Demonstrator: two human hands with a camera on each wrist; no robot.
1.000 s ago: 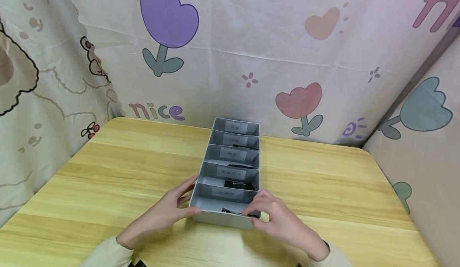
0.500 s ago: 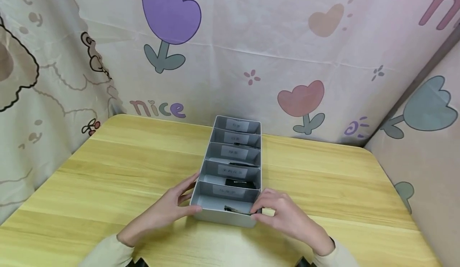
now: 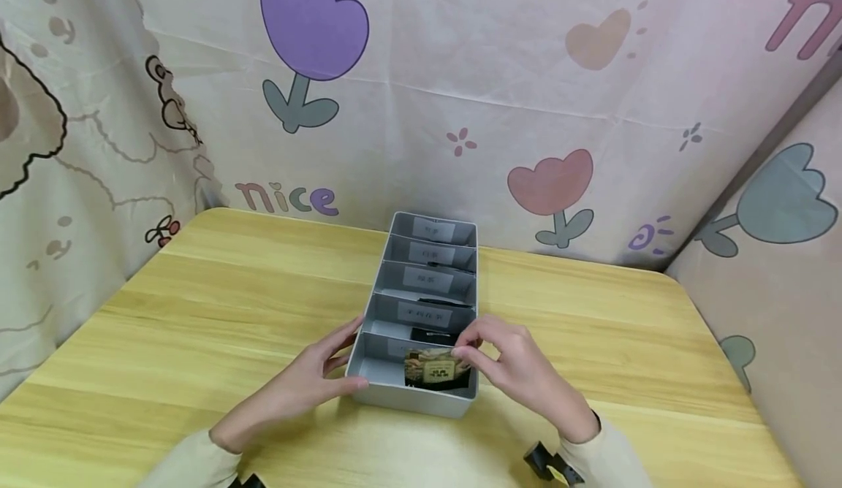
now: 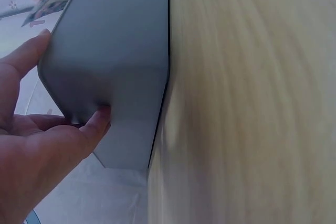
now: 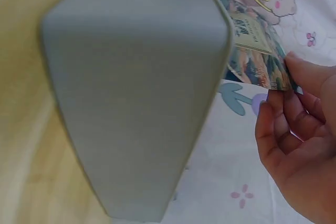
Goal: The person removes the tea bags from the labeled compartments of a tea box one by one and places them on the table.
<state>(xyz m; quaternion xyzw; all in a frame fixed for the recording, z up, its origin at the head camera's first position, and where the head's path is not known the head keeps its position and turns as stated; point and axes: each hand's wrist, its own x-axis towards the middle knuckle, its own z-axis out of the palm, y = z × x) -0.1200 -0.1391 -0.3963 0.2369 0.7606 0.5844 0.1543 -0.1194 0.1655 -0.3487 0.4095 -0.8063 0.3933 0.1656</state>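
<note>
A long grey box (image 3: 409, 402) with labelled compartments stands on the table. My right hand (image 3: 506, 349) pinches the top right corner of a flat printed sachet (image 3: 430, 371), between thumb and fingers. The sachet stands upright in the nearest compartment, its patterned front and pale label facing me. In the right wrist view, the sachet (image 5: 254, 51) rises past the box rim. My left hand (image 3: 312, 371) rests at the box's near left corner, thumb on the front rim and extended fingers against the left side. The left wrist view shows fingertips (image 4: 100, 118) touching the grey wall.
Behind the nearest compartment, a black packet (image 3: 430, 336) lies in the second one. Further dark thin items (image 3: 444, 302) lie in the compartments beyond. The wooden table (image 3: 592, 327) backs onto a patterned curtain (image 3: 421, 108). A black device (image 3: 549, 464) sits by my right wrist.
The sachet, lying low at the front of the nearest compartment before, now stands upright with its face showing. My right hand has risen and moved away from the front rim. My left hand stays put.
</note>
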